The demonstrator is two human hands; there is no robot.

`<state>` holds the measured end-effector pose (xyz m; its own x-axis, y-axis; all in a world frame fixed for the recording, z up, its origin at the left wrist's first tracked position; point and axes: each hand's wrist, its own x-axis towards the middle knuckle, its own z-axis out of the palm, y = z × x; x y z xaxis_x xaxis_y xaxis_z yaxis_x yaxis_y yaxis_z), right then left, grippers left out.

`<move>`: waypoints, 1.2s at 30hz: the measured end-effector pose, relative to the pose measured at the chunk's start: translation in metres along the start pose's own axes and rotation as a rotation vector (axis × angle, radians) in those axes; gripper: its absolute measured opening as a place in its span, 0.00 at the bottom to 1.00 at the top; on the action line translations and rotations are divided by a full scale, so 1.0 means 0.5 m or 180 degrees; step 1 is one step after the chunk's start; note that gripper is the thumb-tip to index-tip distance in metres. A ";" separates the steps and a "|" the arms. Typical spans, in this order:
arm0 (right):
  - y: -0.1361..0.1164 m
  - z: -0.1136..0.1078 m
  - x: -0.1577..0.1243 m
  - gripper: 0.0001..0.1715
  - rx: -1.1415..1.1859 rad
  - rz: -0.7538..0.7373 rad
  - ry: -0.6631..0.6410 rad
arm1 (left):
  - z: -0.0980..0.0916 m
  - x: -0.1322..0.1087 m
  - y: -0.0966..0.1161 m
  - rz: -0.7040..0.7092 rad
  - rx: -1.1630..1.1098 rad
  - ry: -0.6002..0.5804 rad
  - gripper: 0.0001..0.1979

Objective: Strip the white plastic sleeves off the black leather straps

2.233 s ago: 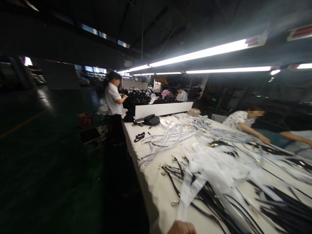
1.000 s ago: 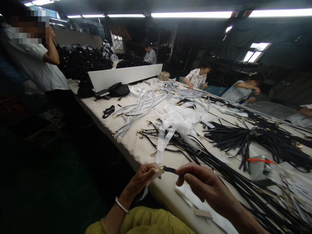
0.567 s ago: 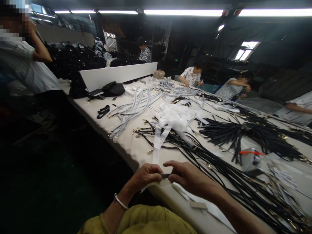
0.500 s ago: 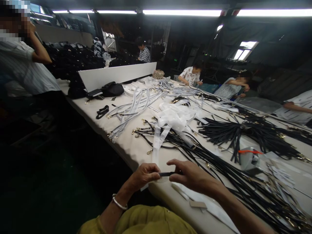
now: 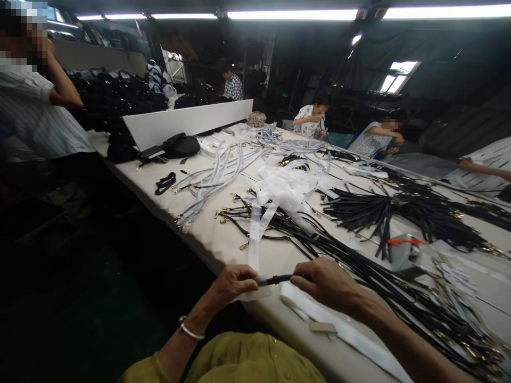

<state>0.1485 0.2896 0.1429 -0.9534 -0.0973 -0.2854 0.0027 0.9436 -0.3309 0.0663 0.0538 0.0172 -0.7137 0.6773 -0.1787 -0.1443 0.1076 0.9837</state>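
Observation:
A short stretch of black strap [image 5: 277, 280] spans the gap between my hands at the near table edge. My right hand [image 5: 325, 281] pinches it, fingers closed. On the other side, my left hand [image 5: 235, 284] is closed on a translucent plastic sleeve [image 5: 254, 239], around the strap's left end; the exact overlap is partly hidden by my fingers. The sleeve runs up from my left hand towards a heap of crumpled clear plastic sleeves [image 5: 283, 189]. Just beyond my hands lies a bundle of black straps [image 5: 295, 229] with gold clasps.
The cream-covered table [image 5: 207, 223] also bears sleeved straps [image 5: 223, 170], a fan of black straps [image 5: 359, 213] and a dispenser-like object [image 5: 405, 255] with an orange part. Near its front lie a white strip [image 5: 355, 335] and a tan card [image 5: 322, 327]. Several people work around it.
My right hand has shifted right and its fingers have closed in, showing more strap between the hands. The sleeve now shows at the strap's left end. The view has shifted slightly.

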 end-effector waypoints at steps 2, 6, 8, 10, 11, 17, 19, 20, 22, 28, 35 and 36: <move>-0.009 0.012 -0.003 0.16 -0.0450 -0.0100 0.0142 | 0.012 0.003 -0.002 -0.0184 -0.0171 -0.0050 0.11; -0.027 0.059 0.002 0.18 -0.1017 -0.0293 0.0283 | 0.037 0.009 -0.005 -0.0373 -0.0328 -0.0162 0.12; -0.034 0.081 0.007 0.18 -0.1115 -0.0368 0.0267 | 0.048 0.012 -0.009 -0.0333 -0.0273 -0.0198 0.11; -0.033 0.092 0.010 0.17 -0.1010 -0.0337 0.0236 | 0.054 0.014 -0.014 -0.0230 -0.0196 -0.0191 0.11; -0.028 0.092 0.009 0.16 -0.0846 -0.0267 0.0246 | 0.055 0.013 -0.017 -0.0143 -0.0136 -0.0162 0.10; 0.041 0.067 -0.013 0.15 0.1570 0.0262 -0.0600 | 0.043 -0.002 -0.040 0.1034 0.0933 0.0249 0.07; 0.055 0.065 -0.017 0.13 0.2022 0.0362 -0.0671 | 0.042 -0.006 -0.044 0.1094 0.0958 0.0230 0.07; 0.057 0.066 -0.017 0.13 0.2093 0.0384 -0.0616 | 0.043 -0.006 -0.045 0.1025 0.0885 0.0206 0.07; 0.052 0.072 -0.016 0.12 0.2115 0.0369 -0.0491 | 0.047 -0.004 -0.043 0.0769 0.0580 0.0131 0.07; 0.011 0.120 0.001 0.10 0.2112 0.0046 -0.0422 | 0.073 0.004 -0.029 0.0194 -0.0161 -0.0236 0.10; 0.037 0.119 0.003 0.11 0.3196 0.0418 -0.0805 | 0.078 0.003 -0.046 -0.0081 -0.0407 -0.0378 0.10; 0.045 0.112 0.000 0.13 0.3352 0.0349 -0.0905 | 0.077 0.004 -0.047 -0.0094 -0.0428 -0.0346 0.10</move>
<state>0.1653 0.2930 0.0851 -0.8282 -0.2264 -0.5127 0.4687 0.2218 -0.8551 0.0948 0.0805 -0.0055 -0.6305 0.7507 -0.1970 -0.2597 0.0351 0.9650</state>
